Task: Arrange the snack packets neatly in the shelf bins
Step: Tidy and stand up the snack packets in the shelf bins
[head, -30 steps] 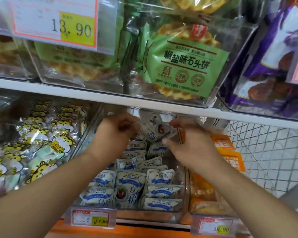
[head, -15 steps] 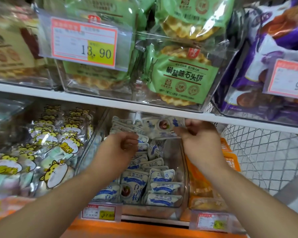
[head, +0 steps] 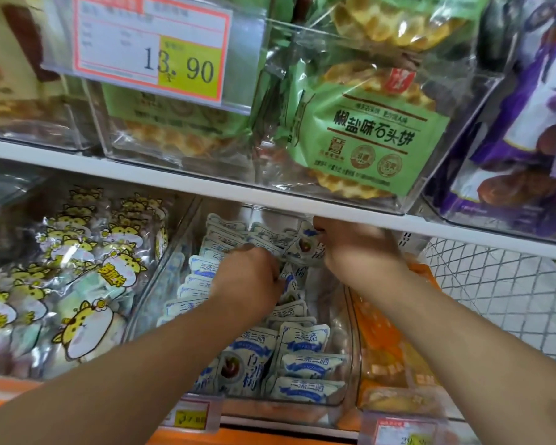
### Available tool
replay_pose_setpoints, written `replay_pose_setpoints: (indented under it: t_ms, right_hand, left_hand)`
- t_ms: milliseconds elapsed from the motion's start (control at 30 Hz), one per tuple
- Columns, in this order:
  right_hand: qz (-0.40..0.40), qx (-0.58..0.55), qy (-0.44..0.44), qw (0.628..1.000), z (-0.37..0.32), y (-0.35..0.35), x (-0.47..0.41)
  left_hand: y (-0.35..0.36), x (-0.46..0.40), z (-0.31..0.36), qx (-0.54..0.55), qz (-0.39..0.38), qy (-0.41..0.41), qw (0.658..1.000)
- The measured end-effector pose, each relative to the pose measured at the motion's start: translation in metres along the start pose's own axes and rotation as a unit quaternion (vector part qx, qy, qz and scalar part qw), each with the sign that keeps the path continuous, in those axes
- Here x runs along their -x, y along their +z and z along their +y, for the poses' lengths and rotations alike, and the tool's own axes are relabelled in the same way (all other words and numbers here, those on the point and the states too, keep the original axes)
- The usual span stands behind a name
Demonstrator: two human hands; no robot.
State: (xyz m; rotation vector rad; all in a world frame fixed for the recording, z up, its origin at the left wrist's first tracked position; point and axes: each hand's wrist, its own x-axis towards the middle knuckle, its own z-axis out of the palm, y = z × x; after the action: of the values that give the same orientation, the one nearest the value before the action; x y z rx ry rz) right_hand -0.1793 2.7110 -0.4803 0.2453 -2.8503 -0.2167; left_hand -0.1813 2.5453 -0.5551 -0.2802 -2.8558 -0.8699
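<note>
Both hands are now working deeper: left hand (head: 249,277) curling among packets (head: 297,348) mid-bin (head: 350,348), right hand (head: 350,248) pinching one packet (head: 304,244) at the far end. Risk: a crowded reach is toppling neighbouring rows.

A shop, probably a supermarket aisle, is showing here: white shelves (head: 206,184) are carrying clear bins (head: 350,374) of packaged snacks, price tags (head: 151,46) are hanging at their front edges, and a wire cart (head: 495,284) is standing alongside.
</note>
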Motion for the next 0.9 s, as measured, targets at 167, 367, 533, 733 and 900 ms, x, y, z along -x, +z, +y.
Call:
replay_pose_setpoints:
  t_ms: [167, 367, 533, 733, 900]
  right_hand:
    - [-0.026, -0.050, 0.029, 0.998, 0.001, -0.007, 0.000]
    - [-0.073, -0.049, 0.001, 0.996, -0.002, 0.000, -0.002]
    - [-0.142, -0.080, -0.015, 0.987, 0.003, 0.004, -0.021]
    - [-0.178, -0.145, 0.005, 0.973, 0.004, 0.016, -0.026]
    - [-0.216, -0.196, 0.012, 0.956, 0.008, -0.005, -0.012]
  left_hand:
    - [-0.001, 0.007, -0.005, 0.011, -0.001, -0.002, 1.000]
    - [-0.015, 0.025, -0.014, 0.001, 0.015, 0.030, 0.999]
    - [-0.010, 0.019, -0.016, 0.028, 0.024, 0.064, 0.997]
    - [-0.002, 0.000, -0.015, 0.037, 0.033, 0.091, 0.995]
    - [0.004, -0.017, -0.009, 0.054, 0.057, 0.107, 0.991]
